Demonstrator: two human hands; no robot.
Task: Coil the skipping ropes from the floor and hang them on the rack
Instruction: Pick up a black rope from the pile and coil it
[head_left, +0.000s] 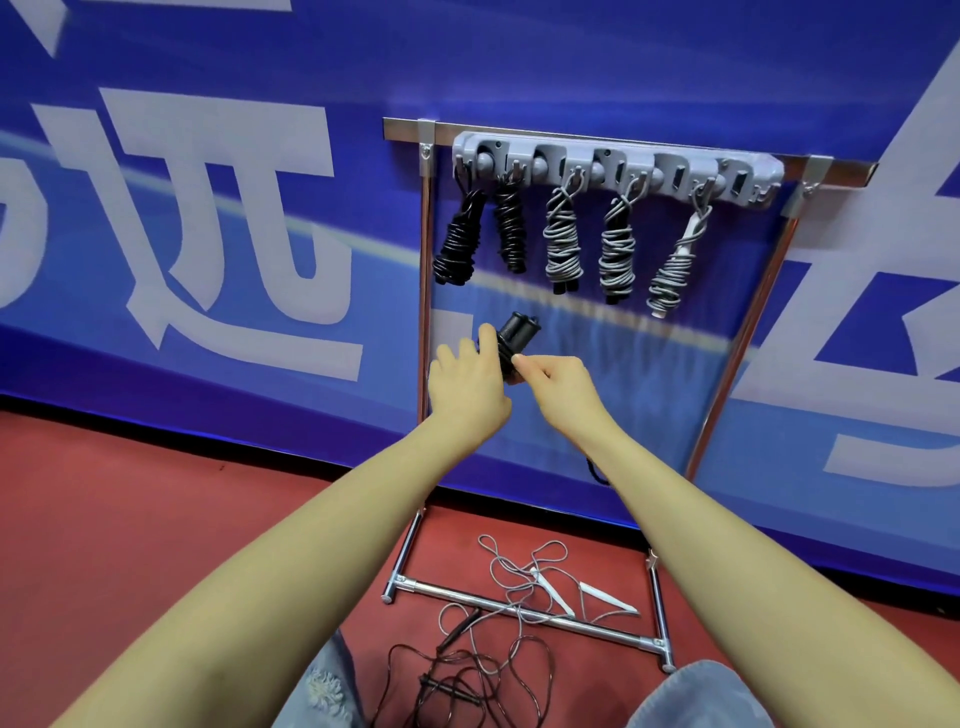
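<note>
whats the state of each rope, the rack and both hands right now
black rope in hands: being wound round its paired handles, not hung
left hand: grips the handles
right hand: pinches the cord at the handles
hanging ropes: five coiled bundles on hooks
hook rack: far-right hook looks free
white-handled rope: loose on floor
black rope on floor: loose, tangled

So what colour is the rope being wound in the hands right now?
Black rope, held by both hands; seen in the head view.
</note>
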